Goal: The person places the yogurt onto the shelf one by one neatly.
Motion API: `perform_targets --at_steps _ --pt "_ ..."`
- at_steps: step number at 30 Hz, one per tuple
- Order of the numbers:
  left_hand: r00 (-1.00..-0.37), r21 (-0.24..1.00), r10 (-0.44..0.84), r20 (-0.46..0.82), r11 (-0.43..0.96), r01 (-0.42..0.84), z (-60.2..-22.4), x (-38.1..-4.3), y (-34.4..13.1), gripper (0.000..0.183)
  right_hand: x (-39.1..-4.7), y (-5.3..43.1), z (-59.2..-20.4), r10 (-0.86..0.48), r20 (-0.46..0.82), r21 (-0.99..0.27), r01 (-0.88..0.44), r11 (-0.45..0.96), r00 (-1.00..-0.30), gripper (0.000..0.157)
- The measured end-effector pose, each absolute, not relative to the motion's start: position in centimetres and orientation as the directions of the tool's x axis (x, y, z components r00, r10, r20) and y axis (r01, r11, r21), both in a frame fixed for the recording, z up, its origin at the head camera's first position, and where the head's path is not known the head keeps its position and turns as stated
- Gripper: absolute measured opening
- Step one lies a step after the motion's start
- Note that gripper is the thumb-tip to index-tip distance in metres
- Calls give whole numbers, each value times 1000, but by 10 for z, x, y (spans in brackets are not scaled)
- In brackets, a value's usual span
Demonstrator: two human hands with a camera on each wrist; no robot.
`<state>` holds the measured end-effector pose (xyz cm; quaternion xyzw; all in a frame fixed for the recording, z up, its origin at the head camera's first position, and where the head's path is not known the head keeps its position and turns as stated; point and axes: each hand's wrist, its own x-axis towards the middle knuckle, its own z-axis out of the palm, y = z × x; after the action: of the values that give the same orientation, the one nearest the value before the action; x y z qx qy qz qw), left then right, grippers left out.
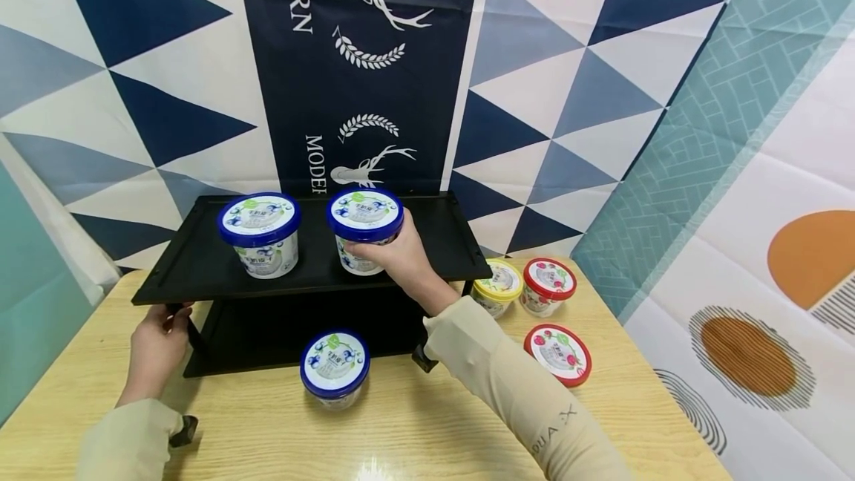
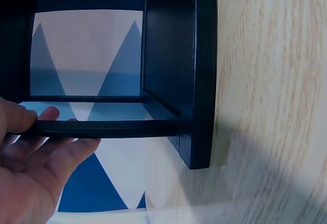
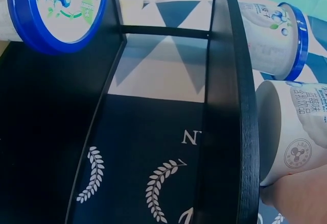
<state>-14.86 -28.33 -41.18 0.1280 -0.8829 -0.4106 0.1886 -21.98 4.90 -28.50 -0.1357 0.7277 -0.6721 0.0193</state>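
Backdrop: we have a patterned cloth (image 1: 361, 13) behind the work, triangles in blues and white either side of a navy strip with deer heads and "MODERN" lettering.
Table: light wood-grain top (image 1: 267, 433), carrying everything below.
Shelf: black two-tier rack (image 1: 314, 251), upright on the table near the cloth; we see an upper deck and a lower deck.
Right hand: we see this hand (image 1: 404, 254) gripping the right blue-lidded tub (image 1: 364, 221) low on its side, thumb across the near face; far fingers hidden behind the tub.
Held tub: upright, at the upper deck, right of centre. We can't tell whether its base touches the deck.
Left hand: our other hand (image 1: 156, 344) is curled round the rack's front left post (image 2: 117, 128), just under the upper deck, thumb and fingers on opposite sides.
Left tub: matching blue-lidded one (image 1: 260, 232), upright on the upper deck, apart from the held one.
Front tub: third blue lid (image 1: 334, 366), on the table just before the lower deck.
Right side: yellow-lidded tub (image 1: 497, 288) and red-lidded tub (image 1: 548, 288) near each other beside the rack; another red lid (image 1: 558, 355) sits nearer us, past the right sleeve (image 1: 514, 384).
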Motion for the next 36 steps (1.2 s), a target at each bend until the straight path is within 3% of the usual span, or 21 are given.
perform_targets --at_steps 10,36 --pt "-902 775 -390 186 622 -110 -411 -149 -283 36 -223 46 -287 -234 145 -984 -165 65 -961 87" --pt "-899 765 -374 228 640 -73 -412 -148 -283 35 -230 31 -293 -243 117 -988 -139 73 -963 91"
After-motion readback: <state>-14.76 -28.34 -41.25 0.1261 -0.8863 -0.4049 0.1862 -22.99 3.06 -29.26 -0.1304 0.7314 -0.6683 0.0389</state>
